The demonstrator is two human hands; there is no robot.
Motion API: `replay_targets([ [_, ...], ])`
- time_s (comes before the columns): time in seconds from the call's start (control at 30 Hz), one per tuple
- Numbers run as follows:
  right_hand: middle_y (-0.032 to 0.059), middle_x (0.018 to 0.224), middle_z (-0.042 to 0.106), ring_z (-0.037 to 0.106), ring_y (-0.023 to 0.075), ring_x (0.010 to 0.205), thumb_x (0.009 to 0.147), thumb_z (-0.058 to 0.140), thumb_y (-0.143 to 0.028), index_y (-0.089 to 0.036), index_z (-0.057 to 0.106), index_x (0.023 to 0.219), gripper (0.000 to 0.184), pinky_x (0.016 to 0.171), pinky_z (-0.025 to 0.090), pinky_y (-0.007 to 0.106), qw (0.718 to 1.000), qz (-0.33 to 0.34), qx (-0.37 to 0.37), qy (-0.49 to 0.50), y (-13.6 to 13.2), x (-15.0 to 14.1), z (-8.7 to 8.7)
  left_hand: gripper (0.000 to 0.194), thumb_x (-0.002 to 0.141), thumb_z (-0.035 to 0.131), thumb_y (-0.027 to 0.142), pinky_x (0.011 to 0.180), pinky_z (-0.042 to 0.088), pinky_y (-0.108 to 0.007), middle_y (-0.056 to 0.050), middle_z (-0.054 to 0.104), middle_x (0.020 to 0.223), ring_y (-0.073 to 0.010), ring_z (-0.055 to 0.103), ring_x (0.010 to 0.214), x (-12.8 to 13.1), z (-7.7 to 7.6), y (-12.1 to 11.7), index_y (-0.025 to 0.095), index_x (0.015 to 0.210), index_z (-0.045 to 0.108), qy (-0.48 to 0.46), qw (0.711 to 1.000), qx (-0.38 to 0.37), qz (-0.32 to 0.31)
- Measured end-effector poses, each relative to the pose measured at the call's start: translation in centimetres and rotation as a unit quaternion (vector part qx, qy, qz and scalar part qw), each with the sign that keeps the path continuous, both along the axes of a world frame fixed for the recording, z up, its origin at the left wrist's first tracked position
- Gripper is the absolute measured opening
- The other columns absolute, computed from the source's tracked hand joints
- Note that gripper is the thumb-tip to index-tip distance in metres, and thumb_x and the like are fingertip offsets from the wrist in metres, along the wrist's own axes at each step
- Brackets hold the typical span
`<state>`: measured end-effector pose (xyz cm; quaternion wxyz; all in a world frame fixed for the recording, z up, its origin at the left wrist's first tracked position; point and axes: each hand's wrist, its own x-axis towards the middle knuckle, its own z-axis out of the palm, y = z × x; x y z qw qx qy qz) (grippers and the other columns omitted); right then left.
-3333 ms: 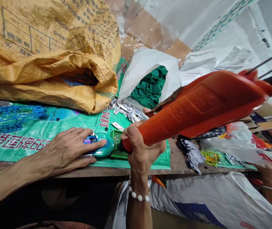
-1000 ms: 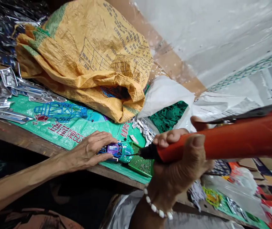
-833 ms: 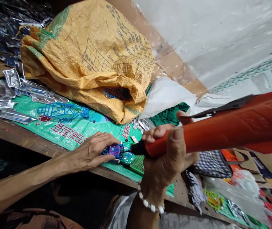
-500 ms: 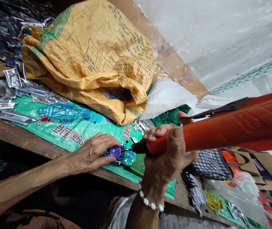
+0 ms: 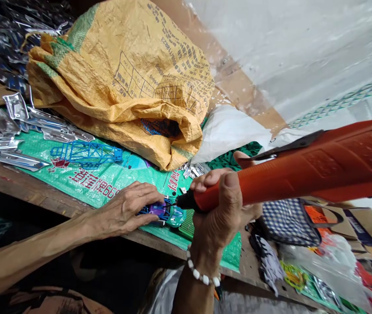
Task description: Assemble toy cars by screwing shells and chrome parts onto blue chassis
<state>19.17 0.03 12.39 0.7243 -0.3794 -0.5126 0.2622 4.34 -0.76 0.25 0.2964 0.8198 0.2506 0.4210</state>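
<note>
Fingers and thumb of my left hand (image 5: 132, 208) grip a small toy car (image 5: 175, 216) from its rear end. The car has a purple middle and a shiny teal-green front, and it rests on the green sheet at the bench edge. My right hand (image 5: 221, 205) is wrapped round a red electric screwdriver (image 5: 290, 170), held slanting down to the left. Its black nose and thin bit reach the car's middle; whether the tip touches a screw is too small to tell. A blue lattice frame (image 5: 86, 154) lies on the sheet, left of the car.
A yellow woven sack (image 5: 123, 83) with blue parts inside stands behind the car. Silvery parts (image 5: 22, 160) are heaped at the left. A green perforated tray (image 5: 187, 224) lies by the car. A checkered bag (image 5: 290, 222) and cardboard boxes (image 5: 365, 226) are at the right.
The screwdriver and my right hand have shifted slightly left, with the black nose now closer to the car. My left hand keeps its hold on the car.
</note>
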Motion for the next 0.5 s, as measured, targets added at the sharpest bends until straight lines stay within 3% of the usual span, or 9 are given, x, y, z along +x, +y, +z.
replay_targets([
  [0.23,-0.0085,0.062,0.058,0.055,0.0111,0.046,0.083,0.075,-0.026,-0.022,0.064,0.118,0.037,0.046,0.049,0.027,1.0,-0.002,-0.002,-0.007,0.18,-0.03,-0.17,0.023,0.102,0.06,0.03,0.101,0.043,-0.037,-0.008,0.069,0.119,-0.0228,0.063,0.114,0.04,0.2,0.01,0.019,0.122,0.058,-0.002,1.0,-0.008,-0.002],
  [0.5,-0.0075,0.062,0.059,0.055,0.0116,0.047,0.083,0.078,-0.025,-0.025,0.068,0.107,0.026,0.045,0.049,0.027,1.0,0.011,0.01,-0.007,-0.01,-0.05,-0.04,0.027,0.101,0.062,0.031,0.103,0.042,-0.036,-0.007,0.068,0.121,-0.0212,0.061,0.116,-0.06,-0.08,0.24,0.02,0.126,0.057,0.004,1.0,-0.008,-0.011],
])
